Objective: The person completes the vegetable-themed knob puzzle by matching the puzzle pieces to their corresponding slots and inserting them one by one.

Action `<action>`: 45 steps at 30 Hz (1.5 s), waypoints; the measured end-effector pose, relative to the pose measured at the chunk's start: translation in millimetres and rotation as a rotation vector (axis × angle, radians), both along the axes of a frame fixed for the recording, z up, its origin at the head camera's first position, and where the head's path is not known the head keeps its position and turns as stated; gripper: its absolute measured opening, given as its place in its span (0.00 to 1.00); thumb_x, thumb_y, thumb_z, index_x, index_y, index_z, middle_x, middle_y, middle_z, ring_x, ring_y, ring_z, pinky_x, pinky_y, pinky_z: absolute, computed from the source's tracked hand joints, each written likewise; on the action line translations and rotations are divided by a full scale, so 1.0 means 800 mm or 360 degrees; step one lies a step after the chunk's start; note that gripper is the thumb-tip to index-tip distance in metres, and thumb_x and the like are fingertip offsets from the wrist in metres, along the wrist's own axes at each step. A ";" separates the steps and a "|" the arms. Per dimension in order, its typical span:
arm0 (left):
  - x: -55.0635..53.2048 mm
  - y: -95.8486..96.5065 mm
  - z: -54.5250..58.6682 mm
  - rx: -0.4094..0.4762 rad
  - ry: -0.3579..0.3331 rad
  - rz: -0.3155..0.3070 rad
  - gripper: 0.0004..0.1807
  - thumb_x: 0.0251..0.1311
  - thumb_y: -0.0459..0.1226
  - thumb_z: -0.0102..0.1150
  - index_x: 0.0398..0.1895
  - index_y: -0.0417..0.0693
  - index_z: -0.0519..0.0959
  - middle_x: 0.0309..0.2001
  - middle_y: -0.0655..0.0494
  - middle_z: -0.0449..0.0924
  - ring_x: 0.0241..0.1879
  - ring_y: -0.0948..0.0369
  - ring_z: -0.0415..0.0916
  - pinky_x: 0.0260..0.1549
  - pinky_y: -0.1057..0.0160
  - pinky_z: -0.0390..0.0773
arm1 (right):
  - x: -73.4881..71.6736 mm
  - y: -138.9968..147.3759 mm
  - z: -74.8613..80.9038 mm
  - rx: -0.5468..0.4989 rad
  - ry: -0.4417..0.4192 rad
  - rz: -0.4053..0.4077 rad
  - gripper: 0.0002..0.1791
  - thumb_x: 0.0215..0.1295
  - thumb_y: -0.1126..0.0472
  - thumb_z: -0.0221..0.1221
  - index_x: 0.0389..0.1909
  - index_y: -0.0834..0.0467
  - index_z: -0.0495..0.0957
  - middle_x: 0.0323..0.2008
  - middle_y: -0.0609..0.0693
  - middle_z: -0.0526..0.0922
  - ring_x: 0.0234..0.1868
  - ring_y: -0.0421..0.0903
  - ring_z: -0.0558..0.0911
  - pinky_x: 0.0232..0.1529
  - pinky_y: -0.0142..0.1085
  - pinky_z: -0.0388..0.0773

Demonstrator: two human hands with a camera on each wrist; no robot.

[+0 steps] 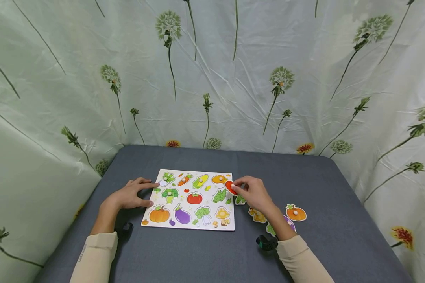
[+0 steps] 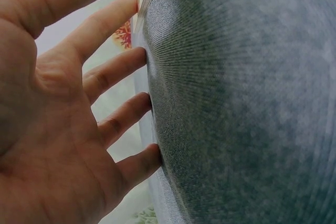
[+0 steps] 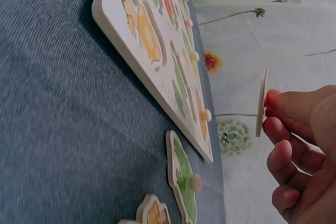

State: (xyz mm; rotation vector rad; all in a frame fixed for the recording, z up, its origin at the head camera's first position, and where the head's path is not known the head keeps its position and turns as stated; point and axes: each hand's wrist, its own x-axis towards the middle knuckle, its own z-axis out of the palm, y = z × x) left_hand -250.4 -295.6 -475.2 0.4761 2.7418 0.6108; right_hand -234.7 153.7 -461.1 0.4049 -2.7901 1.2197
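The white vegetable puzzle board (image 1: 212, 218) lies flat on the table. Thumb and index finger of my left hand (image 1: 129, 194) touch its left edge, spread apart; the other fingers meet the cloth in the left wrist view. My right hand (image 1: 253, 192) pinches a red tomato piece (image 1: 230, 188) just above the board's right edge. Seen edge-on in the right wrist view, the piece (image 3: 261, 106) is thin and held up off the table. Knobbed carrot (image 1: 185, 180), corn (image 1: 200, 181) and broccoli (image 1: 170, 194) pieces sit in the board; its tomato recess (image 1: 194, 198) shows a printed picture.
Right of the board lie loose pieces: a green one (image 1: 240, 200), a yellow mushroom (image 1: 257, 215), an orange pumpkin (image 1: 296, 212), and a purple eggplant (image 1: 290, 224) partly hidden by my right forearm. A dark grey cloth (image 1: 198, 255) covers the table; a flowered curtain (image 1: 233, 98) hangs behind.
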 end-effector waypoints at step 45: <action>0.001 0.002 0.002 0.0001 0.0001 0.0030 0.41 0.52 0.54 0.73 0.71 0.54 0.75 0.71 0.36 0.64 0.67 0.35 0.59 0.59 0.27 0.65 | -0.017 -0.107 -0.024 -0.0066 -0.0072 0.0331 0.05 0.67 0.60 0.68 0.40 0.55 0.90 0.34 0.46 0.87 0.23 0.38 0.73 0.26 0.29 0.70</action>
